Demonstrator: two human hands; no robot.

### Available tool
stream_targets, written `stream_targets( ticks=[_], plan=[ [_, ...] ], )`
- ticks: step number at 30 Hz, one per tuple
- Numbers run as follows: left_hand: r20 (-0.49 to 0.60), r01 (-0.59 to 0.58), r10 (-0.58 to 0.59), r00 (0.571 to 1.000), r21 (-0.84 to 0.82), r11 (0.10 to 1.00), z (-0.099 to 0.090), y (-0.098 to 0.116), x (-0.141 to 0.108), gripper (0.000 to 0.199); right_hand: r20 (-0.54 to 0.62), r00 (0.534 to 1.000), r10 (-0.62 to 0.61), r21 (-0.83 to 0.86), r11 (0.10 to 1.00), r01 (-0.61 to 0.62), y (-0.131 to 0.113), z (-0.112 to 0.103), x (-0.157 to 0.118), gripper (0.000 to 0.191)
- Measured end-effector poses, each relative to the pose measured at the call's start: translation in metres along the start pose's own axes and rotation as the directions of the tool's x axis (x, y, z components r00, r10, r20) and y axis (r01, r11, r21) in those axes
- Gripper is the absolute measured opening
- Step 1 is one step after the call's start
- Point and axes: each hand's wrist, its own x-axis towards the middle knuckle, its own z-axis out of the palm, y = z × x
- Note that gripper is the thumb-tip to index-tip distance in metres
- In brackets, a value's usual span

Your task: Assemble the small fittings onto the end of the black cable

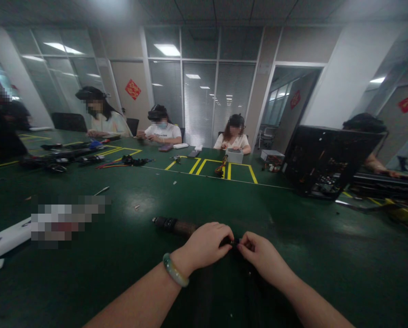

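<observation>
My left hand [210, 243], with a green bangle at the wrist, bends its fingers and thumb together around one end of a small dark part [236, 241]. From the right, my right hand [258, 255] pinches the other end between thumb and fingertips. The hands almost meet, and most of the part is hidden by them. Behind my left hand lies a dark rod-like thing with a brownish body and a pointed metal tip [169, 224]. Its right end is covered by the hand. Under my wrists, dark long shapes are too dim to name.
A white device [8, 237] lies left, beside a thin metal shaft [101, 190]. Bundles of black cables [67, 155] and coloured wires [116, 164] sit farther back. A large black case [327, 159] stands right. Several people sit around the green table [121, 282]; one has a grey box [234, 156].
</observation>
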Motion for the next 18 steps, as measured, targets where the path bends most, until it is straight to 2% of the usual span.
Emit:
stream_targets(
  ticks=[8,18],
  plan=[
    [-0.036,-0.003,0.002,0.999,-0.016,1.0,0.0049,-0.0021,0.0007,0.013,-0.042,0.998,-0.043,-0.032,0.999,0.042,0.0012,0.0094,-0.0002,0.013],
    [-0.016,-0.012,0.012,1.0,0.014,1.0,0.0047,-0.0015,0.0013,0.016,-0.046,0.998,-0.052,-0.079,0.996,0.049,-0.0012,0.006,0.0016,0.014]
  ],
)
